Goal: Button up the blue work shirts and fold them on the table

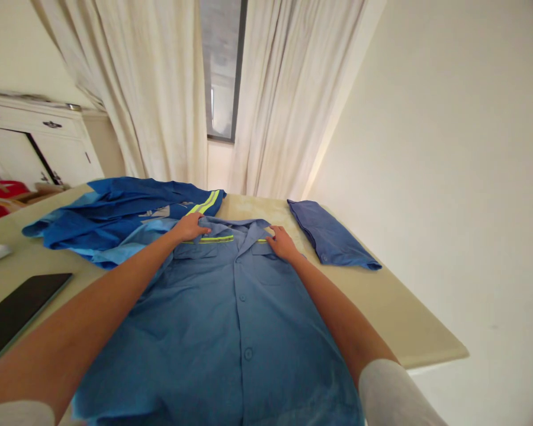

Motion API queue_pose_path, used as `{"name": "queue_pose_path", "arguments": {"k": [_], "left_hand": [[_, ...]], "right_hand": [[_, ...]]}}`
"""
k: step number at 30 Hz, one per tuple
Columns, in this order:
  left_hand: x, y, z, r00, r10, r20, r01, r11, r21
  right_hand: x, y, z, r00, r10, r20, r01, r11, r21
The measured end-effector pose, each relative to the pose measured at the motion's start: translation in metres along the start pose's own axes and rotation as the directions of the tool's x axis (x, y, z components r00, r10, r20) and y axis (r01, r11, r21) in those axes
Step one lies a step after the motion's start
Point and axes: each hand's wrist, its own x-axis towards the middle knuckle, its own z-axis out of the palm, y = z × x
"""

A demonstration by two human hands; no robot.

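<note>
a light blue buttoned work shirt with a yellow-green stripe lies front-up on the beige table. the left hand rests at its collar, fingers bent, grip impossible to tell, while the right hand lies flat, released. the heaped royal blue jacket behind has a grey patch with unreadable print, and a folded navy cloth lies near the right hand.

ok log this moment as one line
left hand: on shirt by collar | right hand: on shirt by collar | shirt: buttoned, front up on table | folded cloth: right of shirt | blue pile: left
</note>
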Motion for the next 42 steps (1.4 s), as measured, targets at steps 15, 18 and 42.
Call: {"name": "queue_pose_path", "arguments": {"k": [15,18,42], "left_hand": [[0.058,0.018,0.011,0.945,-0.256,-0.202,0.292,0.942,0.168],[0.085,0.020,0.019,0.917,-0.334,-0.220,0.308,0.941,-0.143],[0.074,0.072,0.029,0.902,0.429,-0.052,-0.431,0.900,-0.065]], "right_hand": [[0.103,-0.024,0.044,0.998,-0.005,-0.068,0.003,1.000,-0.027],[0.103,-0.021,0.048,0.976,0.147,-0.160,-0.139,0.989,0.056],[0.096,-0.054,-0.062,0.987,-0.088,0.133,-0.075,0.477,0.876]]}}
